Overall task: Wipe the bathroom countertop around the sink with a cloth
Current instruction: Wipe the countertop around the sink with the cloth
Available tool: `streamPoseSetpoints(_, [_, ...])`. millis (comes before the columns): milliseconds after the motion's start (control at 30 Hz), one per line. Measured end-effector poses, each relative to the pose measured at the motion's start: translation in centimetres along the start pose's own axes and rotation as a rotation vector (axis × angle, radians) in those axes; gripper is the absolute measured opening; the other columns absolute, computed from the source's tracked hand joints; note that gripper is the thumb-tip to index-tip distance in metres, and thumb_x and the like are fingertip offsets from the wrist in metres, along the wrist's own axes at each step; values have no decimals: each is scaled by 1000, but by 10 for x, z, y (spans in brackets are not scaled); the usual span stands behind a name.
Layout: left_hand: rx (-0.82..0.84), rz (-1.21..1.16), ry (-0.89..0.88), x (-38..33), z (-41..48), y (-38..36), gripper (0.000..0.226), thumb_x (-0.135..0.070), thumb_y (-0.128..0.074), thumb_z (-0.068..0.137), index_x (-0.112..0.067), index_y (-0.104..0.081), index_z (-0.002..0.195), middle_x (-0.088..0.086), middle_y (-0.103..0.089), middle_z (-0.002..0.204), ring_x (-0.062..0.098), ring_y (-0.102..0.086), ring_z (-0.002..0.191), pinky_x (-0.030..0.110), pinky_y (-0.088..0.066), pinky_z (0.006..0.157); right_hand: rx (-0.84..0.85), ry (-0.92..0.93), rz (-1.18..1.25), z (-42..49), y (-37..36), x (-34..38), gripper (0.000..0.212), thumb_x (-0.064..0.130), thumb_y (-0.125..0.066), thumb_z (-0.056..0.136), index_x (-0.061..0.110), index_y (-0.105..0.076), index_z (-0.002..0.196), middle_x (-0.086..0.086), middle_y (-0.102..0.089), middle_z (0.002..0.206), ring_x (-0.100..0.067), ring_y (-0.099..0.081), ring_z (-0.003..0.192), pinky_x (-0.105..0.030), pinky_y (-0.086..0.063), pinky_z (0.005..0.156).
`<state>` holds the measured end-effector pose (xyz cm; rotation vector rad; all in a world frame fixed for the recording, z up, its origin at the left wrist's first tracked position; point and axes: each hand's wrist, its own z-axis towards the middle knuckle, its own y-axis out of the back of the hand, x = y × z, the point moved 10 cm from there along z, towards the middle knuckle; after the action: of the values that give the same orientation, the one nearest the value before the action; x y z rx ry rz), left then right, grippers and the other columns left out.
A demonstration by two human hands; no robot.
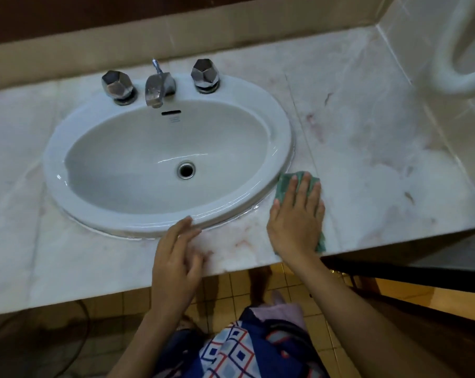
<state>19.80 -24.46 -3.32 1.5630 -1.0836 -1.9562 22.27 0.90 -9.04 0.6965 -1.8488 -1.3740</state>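
Pressing down on the green cloth [285, 184], the right hand [296, 222] lies palm-flat with its fingers [306, 192] straight and slightly spread, gripping nothing, just pinning the cloth to the marble table [380, 159]. That cloth sits on the table just beside the front right curve of the sink [280, 126], its far edge peeking out beyond the fingertips and a small corner showing under the heel of the hand at the table's front edge. Over to the left hand [173, 257]: it's open and relaxed, holding nothing, fingers loosely extended with the tips touching the sink's front rim, the palm over the table's front strip. The oval white basin is set into the table, the drain [186, 169] visible in its bottom. At the back stands a metal spout [158, 88] between two faceted metal knobs, the left knob [117, 85] and the right knob [205, 75]. The table's marble is pale with pinkish veins and a seam line running right of the sink. On the side wall at the far right hangs a white ring-shaped fitting [448, 77]. Below the table edge, yellow floor tiles [230, 293] and a blue patterned garment [244, 350] come into view.
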Motion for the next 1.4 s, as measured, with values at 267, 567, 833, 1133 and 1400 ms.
streamPoseSetpoints(267, [16,18,-134,48,-32,20,36,-20,-47,86,-12,-64,117,6,-44,147,25,-41,134,41,-37,107,-22,45,26,-104,-38,99,69,46,-19,97,7,-8,153,-14,0,161,-31,3,148,-49,-12,118])
streamPoseSetpoints(567, [-133,92,-81,144,-66,100,37,-12,-52,81,-10,-66,115,10,-51,140,34,-49,126,53,-45,93,-56,14,-17,-123,-41,90,63,48,-15,100,18,-4,155,-3,3,163,-22,6,149,-50,-14,118])
streamPoseSetpoints(833, [-113,298,230,248,-89,155,52,-35,-35,88,-16,-55,132,9,-40,150,31,-33,139,53,-33,99,-12,45,66,-194,-98,266,66,44,-15,100,14,9,153,-8,22,159,-26,23,145,-47,2,119])
streamPoseSetpoints(1133, [-85,295,161,260,-89,162,51,-39,-39,87,-21,-60,129,7,-48,146,29,-43,134,51,-35,95,-57,260,-51,-196,-75,210,63,46,-19,99,19,-7,154,-3,-3,163,-23,-5,149,-49,-25,116])
streamPoseSetpoints(1400, [-106,196,177,266,-86,162,47,-32,-42,84,-22,-64,124,6,-52,142,30,-46,131,52,-38,95,-70,-275,64,-181,-93,252,69,44,-24,99,8,-1,154,-15,9,161,-34,9,147,-48,-4,119])
